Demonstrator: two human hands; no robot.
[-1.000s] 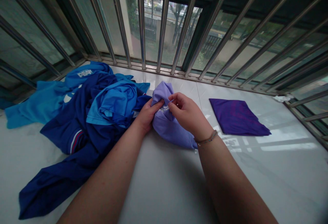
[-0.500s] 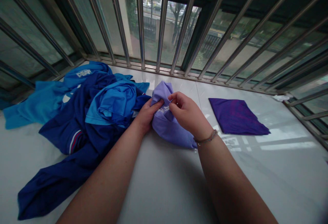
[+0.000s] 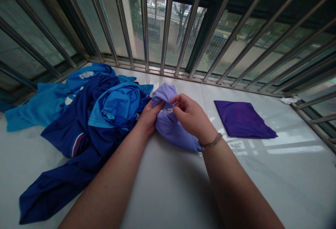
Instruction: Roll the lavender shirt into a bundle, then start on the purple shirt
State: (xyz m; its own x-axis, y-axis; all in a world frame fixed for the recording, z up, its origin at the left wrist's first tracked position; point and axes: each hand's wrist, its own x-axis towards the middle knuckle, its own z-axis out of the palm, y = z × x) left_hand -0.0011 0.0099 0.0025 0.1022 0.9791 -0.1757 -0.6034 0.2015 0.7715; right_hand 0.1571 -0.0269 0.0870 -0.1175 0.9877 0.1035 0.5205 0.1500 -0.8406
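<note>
Between my hands is a bunched lavender cloth piece [image 3: 174, 133] with white lettering; its exact kind is not clear. My left hand [image 3: 149, 117] grips its left side, thumb on top beside the lettering and the other fingers hidden beneath. From the right, my right hand [image 3: 188, 114] pinches the upper part with thumb and forefinger, the rest of its fingers curled. The lower end of the cloth hangs or rests near my right wrist, which wears a thin bracelet [image 3: 212, 142].
Left of my hands lies a loose heap of clothes: a dark blue garment [image 3: 61, 173] with a striped cuff and bright blue ones [image 3: 118, 101]. A folded purple cloth [image 3: 243, 119] lies flat on the white tiled surface [image 3: 162, 187]. Metal bars [image 3: 168, 22] stand before the windows.
The upper part of the lavender cloth and my left hand have shifted slightly left, and the lettering is turned a little differently. My right hand keeps nearly the same place.
</note>
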